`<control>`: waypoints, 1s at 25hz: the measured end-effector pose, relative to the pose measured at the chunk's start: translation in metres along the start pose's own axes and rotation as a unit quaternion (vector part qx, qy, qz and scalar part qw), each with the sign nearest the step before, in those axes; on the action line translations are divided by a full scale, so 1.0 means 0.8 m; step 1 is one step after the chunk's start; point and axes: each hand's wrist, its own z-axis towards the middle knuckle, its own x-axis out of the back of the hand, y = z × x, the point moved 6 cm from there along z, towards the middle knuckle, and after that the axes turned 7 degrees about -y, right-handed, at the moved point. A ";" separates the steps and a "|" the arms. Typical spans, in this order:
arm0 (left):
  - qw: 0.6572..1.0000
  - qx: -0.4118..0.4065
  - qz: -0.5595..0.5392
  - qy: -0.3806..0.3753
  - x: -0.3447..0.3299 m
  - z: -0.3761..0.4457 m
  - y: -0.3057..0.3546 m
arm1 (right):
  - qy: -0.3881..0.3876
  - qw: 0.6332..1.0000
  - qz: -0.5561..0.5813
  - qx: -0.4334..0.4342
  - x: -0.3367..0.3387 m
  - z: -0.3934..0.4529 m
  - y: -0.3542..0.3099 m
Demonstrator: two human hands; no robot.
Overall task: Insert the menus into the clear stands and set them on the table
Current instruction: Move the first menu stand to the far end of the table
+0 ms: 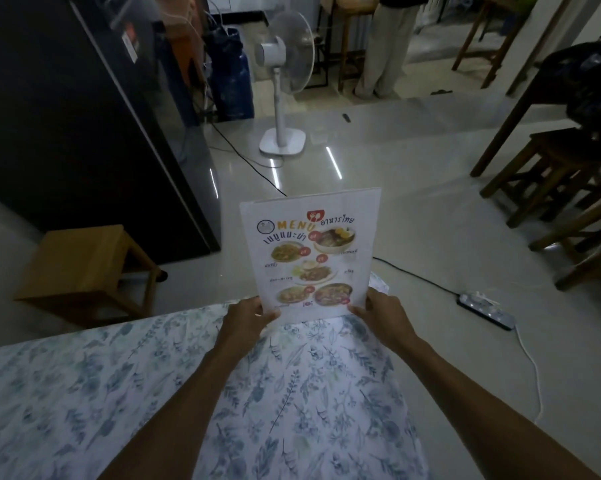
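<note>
Two hands hold one menu [309, 256] upright over the far edge of the table [84, 393], which wears a floral cloth. Off the table's far left corner a wooden stool [84, 268] stands on the floor beside a dark cabinet [67, 116], with a white fan [285, 88] further back. The left hand [247, 318] pinches the menu's lower left corner, thumb on the printed face; the grip looks light, likely to keep the sheet flat and readable. The menu stands nearly vertical with its bottom edge just above or touching the cloth, which cannot be told. A second white edge shows behind its top and right side, so it may already sit in a clear stand, though no stand can be made out for certain. The right hand [385, 315] clamps the lower right corner in the same way, the two hands apart by the sheet's width, probably to square it before setting it down. Right of the table a power strip [486, 311] lies on the floor, and dark stools [555, 174] stand beyond.
</note>
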 end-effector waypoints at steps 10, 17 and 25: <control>1.000 -0.009 0.019 0.015 -0.019 -0.023 -0.019 | 0.010 1.000 0.007 0.010 -0.013 -0.026 0.003; 0.998 -0.021 -0.010 0.060 -0.027 -0.038 -0.012 | 0.070 0.997 0.017 -0.014 -0.022 -0.030 0.020; 0.993 0.052 -0.099 0.048 -0.034 -0.035 -0.026 | 0.074 0.989 0.116 -0.044 -0.022 -0.035 0.026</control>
